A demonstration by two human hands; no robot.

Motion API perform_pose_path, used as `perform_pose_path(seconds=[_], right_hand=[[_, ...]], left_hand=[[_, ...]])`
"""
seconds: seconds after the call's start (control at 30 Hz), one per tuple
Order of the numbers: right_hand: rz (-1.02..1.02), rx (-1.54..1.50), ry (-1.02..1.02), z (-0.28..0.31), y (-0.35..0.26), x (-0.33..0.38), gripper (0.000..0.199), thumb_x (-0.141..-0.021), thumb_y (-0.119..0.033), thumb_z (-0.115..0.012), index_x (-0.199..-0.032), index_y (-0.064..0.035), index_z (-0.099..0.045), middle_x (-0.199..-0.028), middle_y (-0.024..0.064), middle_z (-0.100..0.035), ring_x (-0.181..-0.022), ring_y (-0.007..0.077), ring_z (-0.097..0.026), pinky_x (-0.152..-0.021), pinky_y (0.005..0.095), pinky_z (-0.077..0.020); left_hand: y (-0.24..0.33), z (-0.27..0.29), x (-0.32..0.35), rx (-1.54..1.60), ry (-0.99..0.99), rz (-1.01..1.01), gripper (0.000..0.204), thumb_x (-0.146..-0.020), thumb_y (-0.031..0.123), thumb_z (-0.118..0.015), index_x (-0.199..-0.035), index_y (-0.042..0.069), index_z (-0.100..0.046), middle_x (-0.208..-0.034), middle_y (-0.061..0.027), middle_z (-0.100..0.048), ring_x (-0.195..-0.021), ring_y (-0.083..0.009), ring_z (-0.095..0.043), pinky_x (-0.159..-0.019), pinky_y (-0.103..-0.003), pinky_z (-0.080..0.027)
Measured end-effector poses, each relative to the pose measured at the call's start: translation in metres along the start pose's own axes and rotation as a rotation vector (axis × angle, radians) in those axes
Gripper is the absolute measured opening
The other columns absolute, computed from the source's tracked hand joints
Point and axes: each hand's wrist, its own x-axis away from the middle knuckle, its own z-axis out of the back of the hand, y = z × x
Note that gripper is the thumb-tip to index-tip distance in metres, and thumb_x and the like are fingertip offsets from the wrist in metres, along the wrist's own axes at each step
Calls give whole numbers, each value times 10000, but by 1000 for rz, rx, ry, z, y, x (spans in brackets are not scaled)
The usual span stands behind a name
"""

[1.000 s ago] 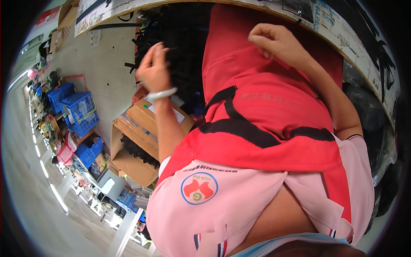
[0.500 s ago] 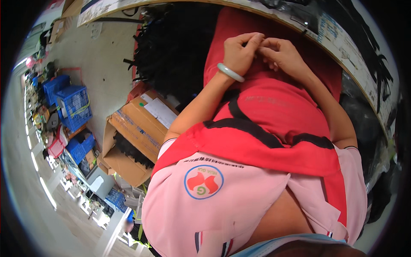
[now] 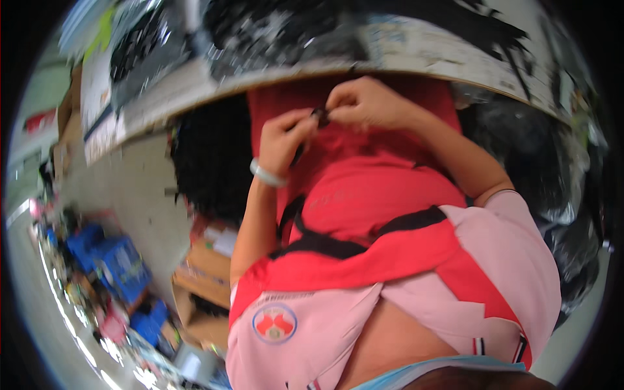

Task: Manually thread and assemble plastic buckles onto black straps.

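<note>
Over my lap, which a red apron (image 3: 383, 175) covers, both hands meet close to the table edge. My left hand (image 3: 283, 136), a pale bangle (image 3: 267, 174) at its wrist, is closed with the fingertips pinched at a small black piece (image 3: 320, 117). From the other side my right hand (image 3: 367, 104) pinches the same piece between thumb and fingers. Motion blur hides whether the black piece is a strap end or a small fitting. Part of it is covered by my fingertips.
A table (image 3: 416, 55) runs across just beyond my hands, carrying black straps (image 3: 481, 29) and plastic bags of black items (image 3: 153, 58). A black heap (image 3: 211, 162) lies below it. Cardboard boxes (image 3: 208, 266) and blue crates (image 3: 120, 266) stand left; black plastic bags (image 3: 520, 140) sit right.
My view has shifted, bringing more of the tabletop in. My hands have moved slightly apart, and the small black piece now shows between them.
</note>
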Motion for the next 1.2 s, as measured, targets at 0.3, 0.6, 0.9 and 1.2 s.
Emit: perform_pose_path(seconds=[0.3,0.6,0.9,1.2], right_hand=[[371,364,361,67,-12,44,206,-863,-217,-632,-941,-27,-627,-756,64,-625,-724,122,-583,-680,277,-467],[165,1583,1214,255,49,125,322,-756,-45,-612,-1033,-196,-681,-1061,18,-570,-1046,221,-521,-915,371,-414],[1560,703,1095,202,-25,105,140,-838,-137,-695,-872,-35,-607,-626,30,-552,-555,85,-533,-501,268,-397],[225,-243,401,35,-15,63,176,-914,-185,-613,-893,-10,-619,-737,-41,-575,-647,4,-465,-573,161,-373]], left_hand=[[-3,-14,-27,560,-211,229,242,-970,266,-490,-968,28,-536,-760,-46,-529,-574,-132,-477,-401,-211,-360],[-18,-28,-40,914,-299,442,227,-956,214,-499,-1041,4,-498,-828,-56,-477,-627,-119,-449,-399,-199,-341],[-1,-49,-41,330,-159,236,229,-940,243,-542,-913,20,-581,-674,-37,-533,-486,-95,-442,-410,-216,-330],[32,-74,-46,148,50,-144,172,-878,116,-647,-974,-20,-691,-701,4,-628,-542,-29,-466,-486,-174,-339]])
